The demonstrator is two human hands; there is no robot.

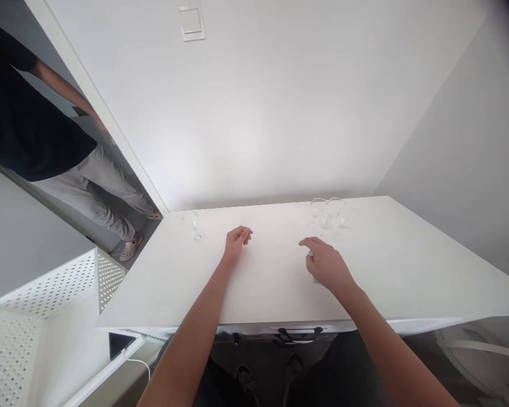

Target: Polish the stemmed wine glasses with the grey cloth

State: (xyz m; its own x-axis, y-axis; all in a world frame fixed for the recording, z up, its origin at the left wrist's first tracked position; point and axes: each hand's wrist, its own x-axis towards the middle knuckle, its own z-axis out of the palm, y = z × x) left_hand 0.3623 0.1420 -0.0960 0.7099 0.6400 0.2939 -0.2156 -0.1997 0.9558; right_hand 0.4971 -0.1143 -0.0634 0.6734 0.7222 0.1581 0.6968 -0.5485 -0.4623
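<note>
Over the middle of the white tabletop [271, 282], my left hand [236, 242] has its fingers curled in against the thumb, with nothing visible in them. To its right, my right hand [326, 264] is bent closed with the index finger reaching left. A small pale thing [311, 255] shows between its thumb and fingers, and a bit of it shows below the hand; its kind is unclear. Beyond my right hand stand several clear stemmed glasses [328, 217] in a cluster. A single clear glass [192, 223] stands near the far left corner, left of my left hand.
A white wall [254, 113] with a light switch [191, 22] rises behind the table. At the left, a mirror [123, 181] shows a person in a dark top and light trousers. A perforated white bin [68, 282] is lower left. Black drawer handles [300, 334] line the front.
</note>
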